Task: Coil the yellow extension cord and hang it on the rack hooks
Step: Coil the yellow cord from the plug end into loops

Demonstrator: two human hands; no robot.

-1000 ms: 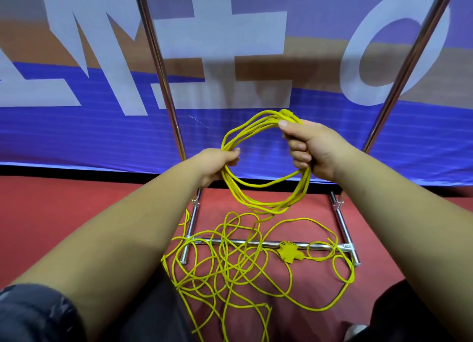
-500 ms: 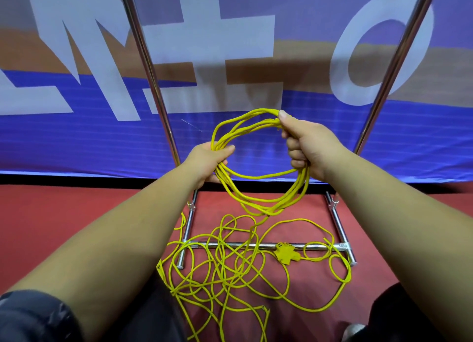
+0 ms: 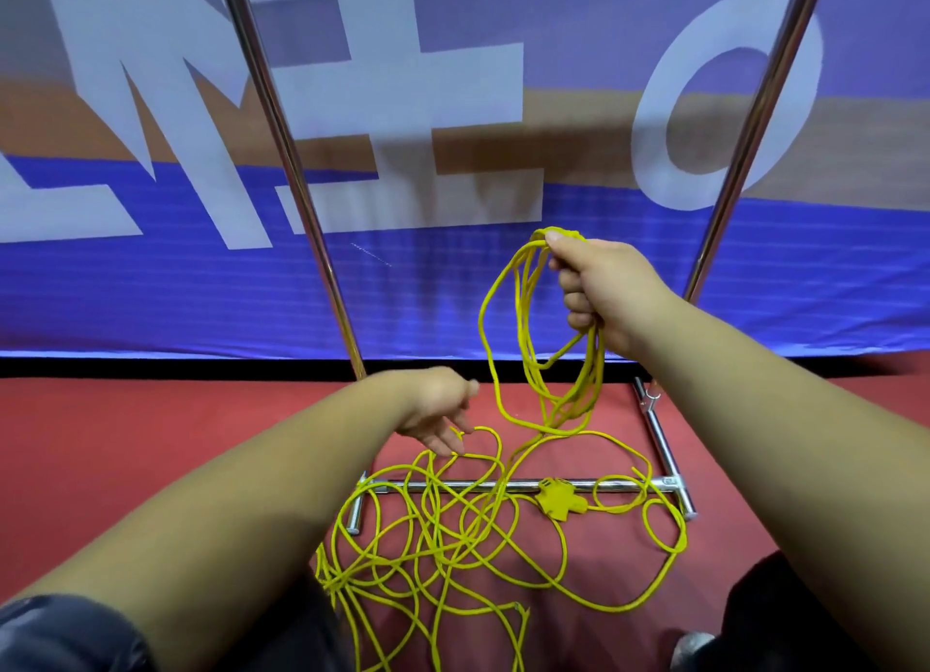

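My right hand [image 3: 601, 289] grips the top of several hanging loops of the yellow extension cord [image 3: 548, 369], held up in front of the blue banner. The rest of the cord lies in a loose tangle [image 3: 453, 545] on the red floor, with its yellow multi-socket end [image 3: 553, 499] lying against the rack's base bar. My left hand [image 3: 438, 409] is lowered, fingers reaching down and touching a strand of the loose cord near the floor. The metal rack has two upright poles [image 3: 297, 193] and a base frame [image 3: 664, 450]. No hooks are in view.
A large blue, brown and white banner [image 3: 151, 294] stands behind the rack. The red floor [image 3: 126, 445] spreads to the left. The rack's low crossbar [image 3: 453, 485] runs under the tangled cord. A dark shoe tip [image 3: 692, 646] shows at the bottom right.
My left hand has let go of the coil and dropped toward the loose cord on the floor. The coil now hangs longer from my right hand alone.
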